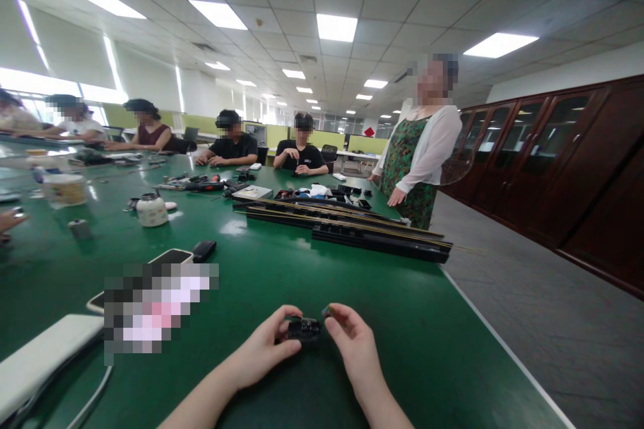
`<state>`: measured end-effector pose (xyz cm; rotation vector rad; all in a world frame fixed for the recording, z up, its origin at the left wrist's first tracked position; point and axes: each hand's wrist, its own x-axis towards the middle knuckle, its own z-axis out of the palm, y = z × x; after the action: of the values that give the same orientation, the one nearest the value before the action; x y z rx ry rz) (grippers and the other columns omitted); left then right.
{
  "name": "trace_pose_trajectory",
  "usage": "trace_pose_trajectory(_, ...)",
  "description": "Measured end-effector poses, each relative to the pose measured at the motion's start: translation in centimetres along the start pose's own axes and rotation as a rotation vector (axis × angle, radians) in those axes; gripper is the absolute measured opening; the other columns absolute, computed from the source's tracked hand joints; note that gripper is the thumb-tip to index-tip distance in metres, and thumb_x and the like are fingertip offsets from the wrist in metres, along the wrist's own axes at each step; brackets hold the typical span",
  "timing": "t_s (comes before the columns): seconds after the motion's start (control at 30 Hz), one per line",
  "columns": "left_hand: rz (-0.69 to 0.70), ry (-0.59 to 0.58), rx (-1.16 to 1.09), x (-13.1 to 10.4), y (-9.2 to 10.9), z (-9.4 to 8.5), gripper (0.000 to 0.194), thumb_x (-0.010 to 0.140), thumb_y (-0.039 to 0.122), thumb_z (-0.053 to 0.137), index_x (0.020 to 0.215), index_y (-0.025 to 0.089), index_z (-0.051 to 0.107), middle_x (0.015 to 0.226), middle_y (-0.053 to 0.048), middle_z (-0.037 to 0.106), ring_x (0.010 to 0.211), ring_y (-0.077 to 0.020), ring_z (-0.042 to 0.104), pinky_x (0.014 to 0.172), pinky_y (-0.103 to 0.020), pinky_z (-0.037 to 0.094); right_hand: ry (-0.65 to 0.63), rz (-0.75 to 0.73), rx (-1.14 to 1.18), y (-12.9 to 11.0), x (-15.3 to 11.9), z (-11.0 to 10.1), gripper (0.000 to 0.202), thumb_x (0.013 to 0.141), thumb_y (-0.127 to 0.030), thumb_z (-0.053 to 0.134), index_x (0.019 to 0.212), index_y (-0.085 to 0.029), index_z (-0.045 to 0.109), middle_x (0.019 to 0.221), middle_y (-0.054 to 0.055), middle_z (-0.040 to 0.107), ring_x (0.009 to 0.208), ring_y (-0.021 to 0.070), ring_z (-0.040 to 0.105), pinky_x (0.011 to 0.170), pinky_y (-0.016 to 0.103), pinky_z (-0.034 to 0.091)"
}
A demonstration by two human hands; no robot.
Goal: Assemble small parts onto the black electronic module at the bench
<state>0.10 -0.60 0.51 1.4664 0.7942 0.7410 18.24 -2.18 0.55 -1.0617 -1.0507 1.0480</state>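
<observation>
Low over the green table (282,281), my left hand (269,343) grips a small black part (304,329) between thumb and fingers. Its upper side looks open, with bits inside too small to make out. Just to its right, my right hand (352,338) is closed in a pinch. A tiny greenish piece (327,312) shows at those fingertips; its kind cannot be told. A narrow gap separates the right fingertips from the black part.
Long black rails (382,241) with thin brass-coloured rods (347,218) lie ahead. To the left are a phone (168,258), a white power bank (47,362) with a cable (95,395), and a white jar (151,210). A person (420,141) stands at the right edge; several others sit around the table.
</observation>
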Motion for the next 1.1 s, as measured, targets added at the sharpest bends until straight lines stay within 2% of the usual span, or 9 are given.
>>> trace_pose_trajectory(0.13, 0.01, 0.001, -0.002, 0.0, -0.2, -0.1, 0.039, 0.071, 0.031, 0.058, 0.104, 0.021, 0.039, 0.084, 0.0, 0.056, 0.074, -0.0122, 0.049, 0.063, -0.024, 0.033, -0.057, -0.056, -0.141, -0.1, -0.3, 0.0, 0.029, 0.063, -0.035, 0.069, 0.087, -0.019, 0.068, 0.085, 0.006, 0.069, 0.08, 0.0218, 0.061, 0.072, 0.032, 0.048)
trace_pose_trajectory(0.3, 0.017, -0.003, 0.002, 0.1, -0.3, -0.1, 0.038, 0.072, 0.03, 0.057, 0.104, 0.021, 0.039, 0.083, 0.001, 0.055, 0.073, -0.0117, 0.049, 0.064, -0.024, 0.033, -0.069, -0.158, -0.297, -0.3, -0.5, 0.2, 0.018, 0.063, -0.029, 0.068, 0.081, -0.024, 0.069, 0.089, 0.004, 0.067, 0.088, 0.0231, 0.058, 0.077, 0.032, 0.044)
trace_pose_trajectory(0.47, 0.034, 0.002, 0.024, 0.1, -0.4, -0.2, 0.038, 0.071, 0.026, 0.057, 0.104, 0.02, 0.039, 0.083, 0.001, 0.054, 0.076, -0.0126, 0.049, 0.068, -0.026, 0.034, -0.187, -0.246, -0.476, -0.3, -0.9, 0.4, 0.018, 0.062, -0.021, 0.068, 0.077, -0.028, 0.07, 0.091, 0.004, 0.065, 0.092, 0.0245, 0.056, 0.084, 0.038, 0.04)
trace_pose_trajectory(0.6, 0.023, -0.001, 0.019, 0.2, -0.4, -0.1, 0.037, 0.071, 0.024, 0.057, 0.103, 0.02, 0.039, 0.082, 0.001, 0.054, 0.076, -0.0122, 0.049, 0.068, -0.026, 0.034, -0.226, -0.231, -0.547, -0.4, -1.0, 0.4, 0.02, 0.06, -0.019, 0.069, 0.076, -0.031, 0.07, 0.091, 0.003, 0.065, 0.093, 0.0256, 0.055, 0.084, 0.039, 0.039)
trace_pose_trajectory(0.8, 0.02, 0.009, 0.035, 0.2, -0.4, 0.1, 0.038, 0.071, 0.025, 0.057, 0.103, 0.02, 0.039, 0.082, 0.002, 0.054, 0.076, -0.0125, 0.05, 0.069, -0.026, 0.034, -0.265, -0.188, -0.573, -0.7, -1.0, 0.3, 0.02, 0.061, -0.018, 0.067, 0.078, -0.029, 0.069, 0.092, 0.002, 0.064, 0.093, 0.0237, 0.055, 0.084, 0.035, 0.039)
trace_pose_trajectory(1.0, 0.022, 0.005, 0.028, 0.3, -0.6, 0.0, 0.038, 0.071, 0.028, 0.058, 0.104, 0.021, 0.038, 0.086, 0.0, 0.057, 0.081, -0.0146, 0.052, 0.069, -0.026, 0.035, -0.299, -0.197, -0.586, -0.7, -1.2, 0.2, 0.023, 0.065, -0.017, 0.064, 0.086, -0.024, 0.067, 0.099, 0.004, 0.061, 0.098, 0.0208, 0.055, 0.089, 0.033, 0.039)
trace_pose_trajectory(1.1, 0.028, 0.003, 0.004, 0.4, -0.7, -0.2, 0.038, 0.072, 0.027, 0.057, 0.105, 0.021, 0.037, 0.088, -0.001, 0.058, 0.082, -0.0147, 0.053, 0.07, -0.026, 0.035, -0.294, -0.185, -0.565, -0.7, -1.2, 0.2, 0.031, 0.064, -0.015, 0.062, 0.094, -0.025, 0.064, 0.103, 0.004, 0.061, 0.099, 0.0209, 0.055, 0.088, 0.033, 0.04)
